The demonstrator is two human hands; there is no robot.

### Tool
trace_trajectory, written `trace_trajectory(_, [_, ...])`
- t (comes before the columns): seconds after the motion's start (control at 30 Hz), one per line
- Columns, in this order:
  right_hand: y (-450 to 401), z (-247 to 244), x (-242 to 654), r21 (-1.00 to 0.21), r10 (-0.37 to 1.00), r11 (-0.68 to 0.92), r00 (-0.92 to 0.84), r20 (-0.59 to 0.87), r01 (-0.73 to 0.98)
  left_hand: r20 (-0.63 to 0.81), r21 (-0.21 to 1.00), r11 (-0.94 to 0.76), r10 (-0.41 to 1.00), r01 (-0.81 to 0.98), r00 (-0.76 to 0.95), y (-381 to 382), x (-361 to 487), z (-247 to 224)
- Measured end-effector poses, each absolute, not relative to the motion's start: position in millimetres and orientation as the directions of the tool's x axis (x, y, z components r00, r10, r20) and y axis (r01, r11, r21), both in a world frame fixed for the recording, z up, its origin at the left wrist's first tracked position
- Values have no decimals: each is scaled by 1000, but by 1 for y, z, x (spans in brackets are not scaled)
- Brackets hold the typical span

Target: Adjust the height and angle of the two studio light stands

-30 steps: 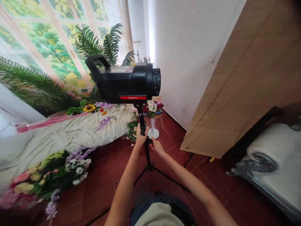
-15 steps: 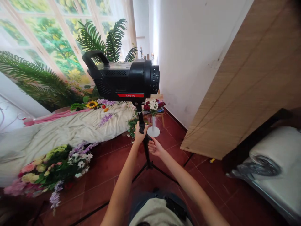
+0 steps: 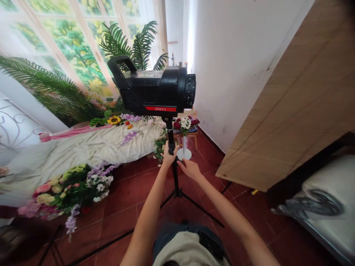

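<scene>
A black studio light (image 3: 151, 88) with a red ZHEYU label sits on top of a black light stand (image 3: 175, 179), its legs spread on the floor. My left hand (image 3: 168, 154) is wrapped round the stand's upper pole, below the light. Just lower and to the right, my right hand (image 3: 189, 168) is closed at a small black knob on the pole, thumb and fingertips against it. Behind the pole stands a white round-based vase stand (image 3: 184, 153) with red and white flowers (image 3: 185, 123).
Left, a bed-like surface with a cream cloth (image 3: 141, 142) bears flowers. A large flower arrangement (image 3: 63, 192) is at its front. A tan panel (image 3: 266, 122) leans at the right, beside a silver-trimmed white seat (image 3: 330, 199). Another black stand leg (image 3: 105, 247) crosses the floor.
The view has shifted slightly, so the light and stand appear a little further right. My right hand has turned at the knob, its fingers straighter than before. My left hand keeps its hold.
</scene>
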State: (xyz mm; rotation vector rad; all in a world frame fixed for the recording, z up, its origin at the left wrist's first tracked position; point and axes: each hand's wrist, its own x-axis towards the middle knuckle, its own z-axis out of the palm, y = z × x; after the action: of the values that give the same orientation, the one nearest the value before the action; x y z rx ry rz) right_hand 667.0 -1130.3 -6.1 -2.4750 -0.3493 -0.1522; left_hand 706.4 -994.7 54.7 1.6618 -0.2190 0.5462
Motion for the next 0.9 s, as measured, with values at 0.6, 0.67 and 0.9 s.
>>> trace_trajectory(0.6, [-1132,-21,698,-490,386,-722,872,302,489,491,868,-178,161,-464,856,-993,706,52])
trace_trajectory(0.67, [-1130,-23,697,-514,362,-719,883,299,468,490,868,-181,157,-463,857,-993,705,52])
trace_trajectory(0.9, [-1118,-40,685,-491,231,-765,889,396,418,468,881,-169,166,-443,868,-996,701,57])
